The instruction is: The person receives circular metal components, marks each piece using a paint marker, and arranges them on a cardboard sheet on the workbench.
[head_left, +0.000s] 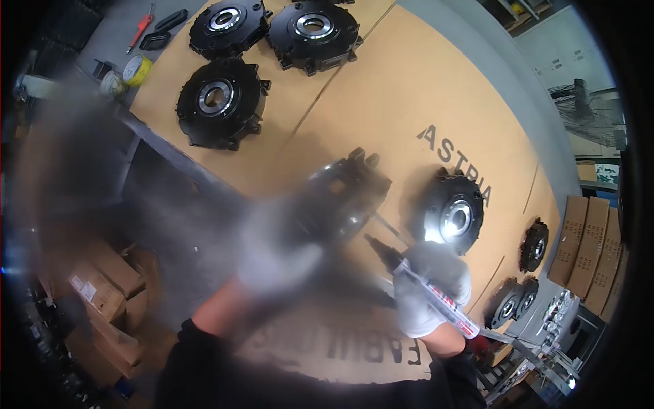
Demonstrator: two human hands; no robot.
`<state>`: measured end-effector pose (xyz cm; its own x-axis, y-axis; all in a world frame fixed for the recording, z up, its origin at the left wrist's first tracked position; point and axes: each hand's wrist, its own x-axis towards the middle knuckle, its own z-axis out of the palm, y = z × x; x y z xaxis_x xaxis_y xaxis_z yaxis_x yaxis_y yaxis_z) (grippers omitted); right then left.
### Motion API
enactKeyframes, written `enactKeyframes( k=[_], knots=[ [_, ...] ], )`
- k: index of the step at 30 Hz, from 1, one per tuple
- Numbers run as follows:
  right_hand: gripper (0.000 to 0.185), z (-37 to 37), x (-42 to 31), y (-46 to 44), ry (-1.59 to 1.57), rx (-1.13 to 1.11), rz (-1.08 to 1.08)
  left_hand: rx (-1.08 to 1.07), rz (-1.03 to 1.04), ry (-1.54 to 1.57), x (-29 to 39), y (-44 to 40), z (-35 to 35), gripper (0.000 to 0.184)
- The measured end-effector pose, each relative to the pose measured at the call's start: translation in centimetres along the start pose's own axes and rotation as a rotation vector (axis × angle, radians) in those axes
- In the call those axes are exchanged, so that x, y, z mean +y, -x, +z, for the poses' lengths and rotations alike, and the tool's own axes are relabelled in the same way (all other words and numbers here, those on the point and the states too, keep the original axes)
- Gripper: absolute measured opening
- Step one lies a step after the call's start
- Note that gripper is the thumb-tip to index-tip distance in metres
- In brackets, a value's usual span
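Note:
My left hand [269, 252], in a white glove and smeared by a blurry patch of the view, grips a black round motor housing [347, 194] that is tilted up on its edge. My right hand [429, 279], also gloved in white, is closed around a marker pen [439, 300] with a white barrel and red lettering. Its dark tip points up and left, just short of the housing. A thin light rod shows between the housing and my right hand. Just beyond that hand, another black housing [470, 198] with a shiny metal centre lies on the cardboard.
Cardboard [368, 102] covers the table. Several more housings [221, 99] lie at the far left and right. Yellow tape [137, 69] and a red tool [141, 28] sit at the back left. Boxes stand right [582, 238] and lower left [102, 293]; a fan [582, 112] stands far right.

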<state>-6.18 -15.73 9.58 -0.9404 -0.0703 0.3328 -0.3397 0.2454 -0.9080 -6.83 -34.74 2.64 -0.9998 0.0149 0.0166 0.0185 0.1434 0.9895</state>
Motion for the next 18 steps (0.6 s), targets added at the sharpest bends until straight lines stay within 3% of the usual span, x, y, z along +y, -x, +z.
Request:
enactKeyframes(
  k=[7,9,15,18],
  knots=[
    [0.034,-0.3,1.7,-0.4,-0.151,-0.033,0.001,0.021,-0.201,-0.029,0.6,-1.2,-0.4,0.072],
    [0.036,-0.5,1.5,-0.8,-0.002,-0.072,0.007,0.016,-0.216,-0.028,0.7,-1.5,-0.2,0.071],
    [0.035,-0.8,2.1,-1.6,0.002,-0.162,0.035,-0.003,-0.217,-0.028,0.8,-2.4,0.0,0.071],
    [0.03,-0.4,2.8,-1.6,-0.043,-0.066,0.011,-0.007,-0.213,-0.033,0.8,-2.5,0.1,0.07]
  ],
)
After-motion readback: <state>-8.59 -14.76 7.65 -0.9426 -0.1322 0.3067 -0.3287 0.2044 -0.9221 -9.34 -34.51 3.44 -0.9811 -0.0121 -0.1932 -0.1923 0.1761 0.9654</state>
